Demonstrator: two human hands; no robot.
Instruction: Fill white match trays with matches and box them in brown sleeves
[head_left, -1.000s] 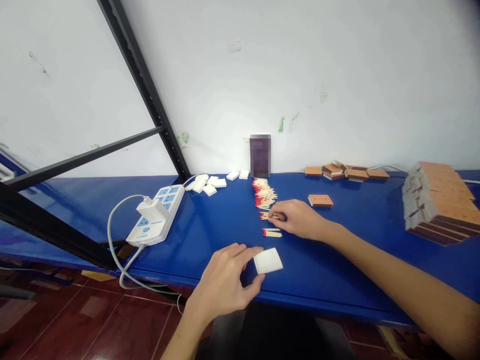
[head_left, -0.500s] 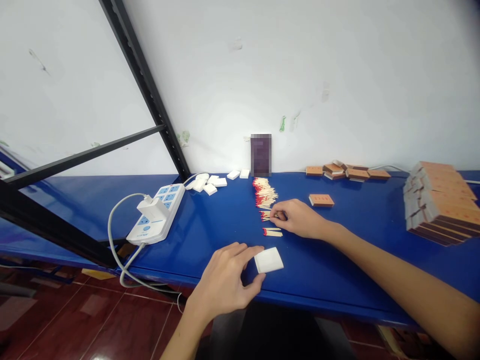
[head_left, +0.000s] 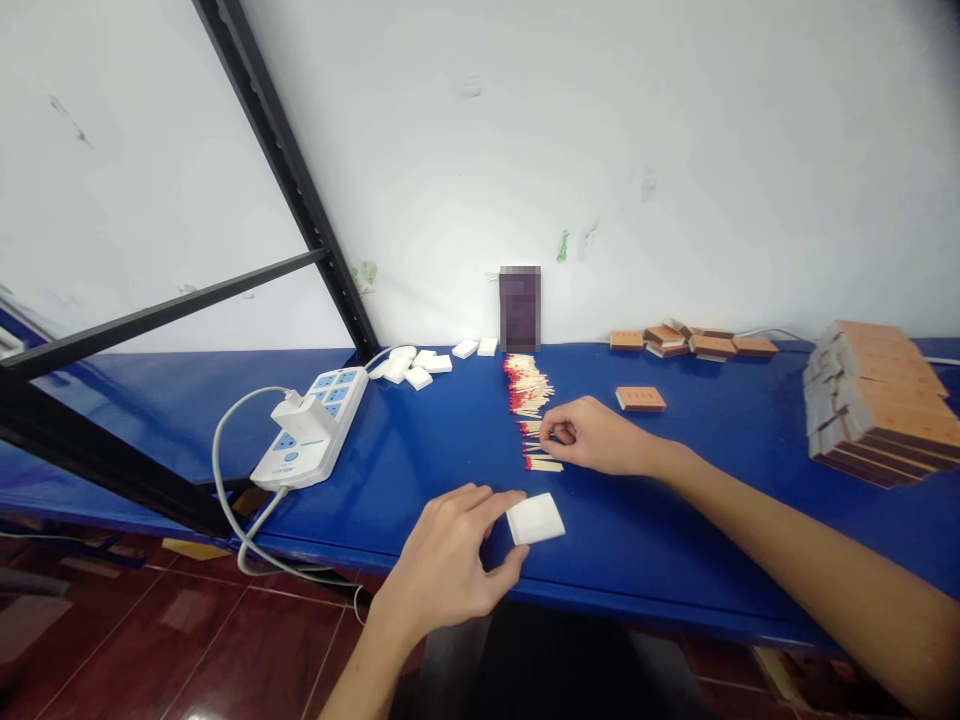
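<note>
My left hand [head_left: 457,560] grips a small white matchbox tray [head_left: 536,518] at its left end, thumb on the near side and forefinger on the far side. The tray rests near the table's front edge. My right hand [head_left: 589,435] is closed in a pinch at the right ends of some red-tipped matches. A match [head_left: 531,446] runs out from under its fingertips, between a small group of matches [head_left: 529,428] and a short row of matches [head_left: 544,464] nearer me. Beyond lies a larger heap of matches [head_left: 531,388]. The fingertips partly hide what they pinch.
On the blue table [head_left: 450,430], white trays [head_left: 420,365] lie at the back left beside a power strip [head_left: 315,425]. An orange matchbox cover [head_left: 641,399] lies right of the heap. More covers [head_left: 709,343] lie behind, and a stack of covers [head_left: 885,400] stands far right.
My right fingers have shifted slightly, drawing a match toward the near row, away from the small group. My left hand and the tray stay almost still.
</note>
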